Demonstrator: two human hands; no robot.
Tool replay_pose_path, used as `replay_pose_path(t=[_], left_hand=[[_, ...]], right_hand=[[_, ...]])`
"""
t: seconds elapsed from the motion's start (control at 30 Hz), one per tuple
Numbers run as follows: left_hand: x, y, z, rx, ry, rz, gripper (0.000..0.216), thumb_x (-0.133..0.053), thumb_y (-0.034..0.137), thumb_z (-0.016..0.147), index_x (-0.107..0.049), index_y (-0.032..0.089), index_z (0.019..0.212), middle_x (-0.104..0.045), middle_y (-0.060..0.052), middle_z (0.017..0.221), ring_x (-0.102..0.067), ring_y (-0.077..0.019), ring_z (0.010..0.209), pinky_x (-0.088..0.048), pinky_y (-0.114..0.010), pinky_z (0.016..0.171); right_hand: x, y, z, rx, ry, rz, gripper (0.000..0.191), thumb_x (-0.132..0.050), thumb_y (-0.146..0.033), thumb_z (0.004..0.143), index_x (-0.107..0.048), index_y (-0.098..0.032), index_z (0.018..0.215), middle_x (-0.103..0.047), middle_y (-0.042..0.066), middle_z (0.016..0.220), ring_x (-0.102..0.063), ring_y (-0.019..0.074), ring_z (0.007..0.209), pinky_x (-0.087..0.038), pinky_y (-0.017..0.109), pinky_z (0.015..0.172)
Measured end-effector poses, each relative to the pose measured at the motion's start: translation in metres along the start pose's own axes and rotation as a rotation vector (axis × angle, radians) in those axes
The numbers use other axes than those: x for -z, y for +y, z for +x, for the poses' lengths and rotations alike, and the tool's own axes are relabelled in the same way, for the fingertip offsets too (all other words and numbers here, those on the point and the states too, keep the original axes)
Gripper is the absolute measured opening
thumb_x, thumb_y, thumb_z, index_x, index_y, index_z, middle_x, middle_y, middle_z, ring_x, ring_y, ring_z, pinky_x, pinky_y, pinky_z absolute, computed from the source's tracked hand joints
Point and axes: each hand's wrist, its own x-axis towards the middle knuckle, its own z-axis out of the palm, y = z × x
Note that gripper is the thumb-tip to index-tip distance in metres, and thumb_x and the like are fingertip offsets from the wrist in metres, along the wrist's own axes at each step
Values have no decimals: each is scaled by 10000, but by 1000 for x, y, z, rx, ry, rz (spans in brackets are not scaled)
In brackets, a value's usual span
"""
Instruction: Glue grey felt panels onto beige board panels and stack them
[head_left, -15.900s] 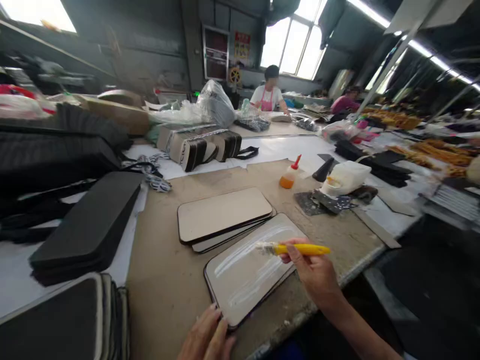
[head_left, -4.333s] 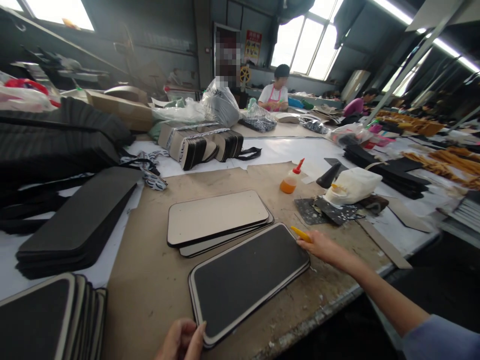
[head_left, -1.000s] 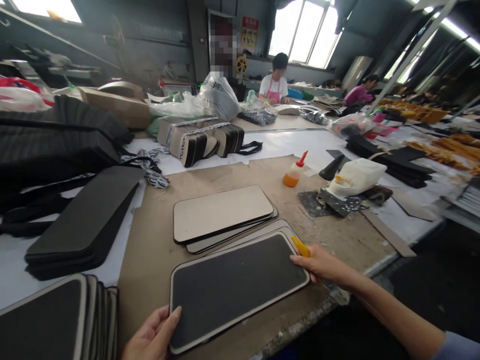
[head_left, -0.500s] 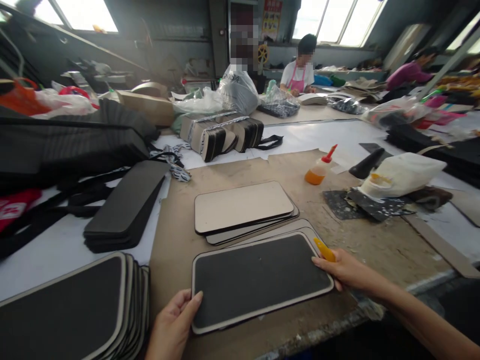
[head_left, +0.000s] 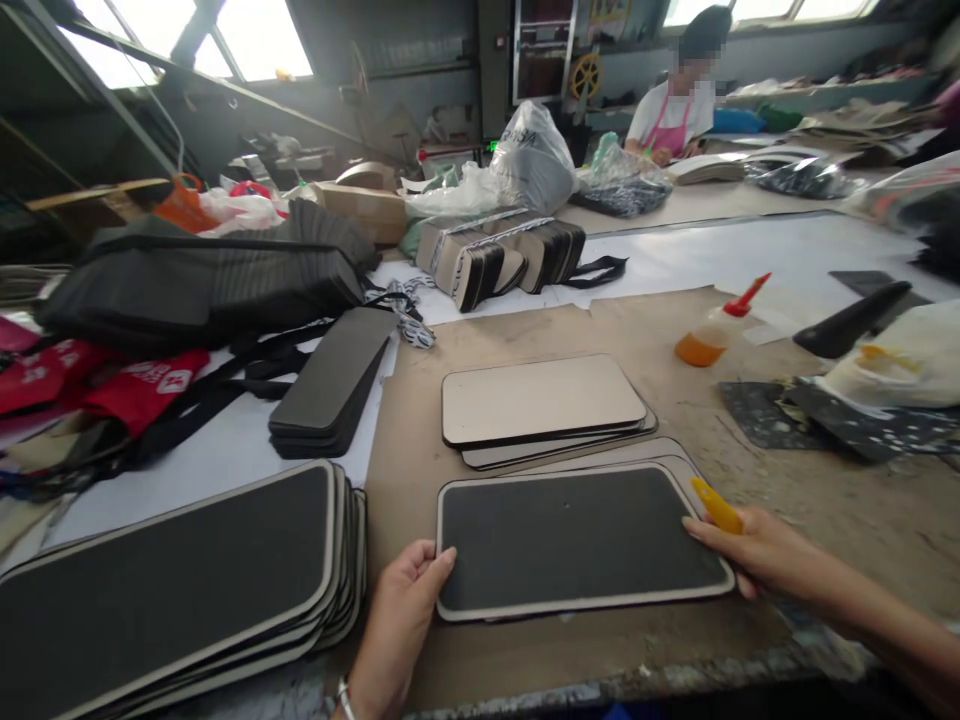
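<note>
A rounded board (head_left: 577, 540) with a black foam face and a tan border lies in front of me on the brown paper. My left hand (head_left: 401, 610) grips its left end, thumb on top. My right hand (head_left: 750, 550) presses against its right end and is closed round a yellow-handled brush (head_left: 716, 505). Another tan board (head_left: 660, 455) shows from under the far edge of the one I hold. Beyond it lies a small stack of tan boards (head_left: 540, 400).
A pile of finished black-faced boards (head_left: 172, 580) lies at the near left, black foam pads (head_left: 334, 380) behind it. An orange glue bottle (head_left: 709, 335) and a white glue container (head_left: 892, 365) stand at the right. A person in a pink apron (head_left: 675, 100) works far back.
The view has swung left and down. Both hands have slid the black-faced board toward me and squared it to the table edge; the finished pile at the left is now more in view.
</note>
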Motion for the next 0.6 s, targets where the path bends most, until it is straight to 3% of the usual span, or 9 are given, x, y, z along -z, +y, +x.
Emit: replay_pose_path(t=[0.2, 0.33, 0.47, 0.6], left_hand=[[6, -1, 6, 107, -6, 16, 452, -797, 489, 450, -645, 157, 715, -674, -3, 635, -585, -141, 573, -484, -226, 564], [10, -9, 13, -32, 44, 61, 473, -800, 505, 430, -663, 158, 720, -675, 2, 645, -593, -150, 631, -479, -202, 593], [8, -15, 11, -125, 41, 61, 461, -760, 513, 514, -657, 160, 791, -676, -1, 695, -600, -169, 715, -482, -217, 671], [1, -4, -6, -241, 14, 34, 420, -693, 537, 601, -641, 158, 776, -653, -11, 701, -582, -172, 716, -475, -245, 674]], right_hand=[[0, -10, -10, 57, -35, 112, 435, -488, -611, 677, -469, -189, 571, -429, -47, 348, -403, 76, 334, -277, 190, 378], [-2, -13, -13, 65, -10, 190, 411, -513, -587, 671, -467, -186, 590, -428, -63, 379, -386, 66, 330, -256, 184, 361], [4, -20, -21, 93, 16, 188, 437, -525, -622, 631, -485, -187, 604, -444, -59, 423, -392, 65, 344, -306, 196, 378], [21, -20, -30, 94, 150, 92, 446, -573, -649, 579, -520, -207, 574, -453, -25, 441, -409, 78, 350, -338, 231, 388]])
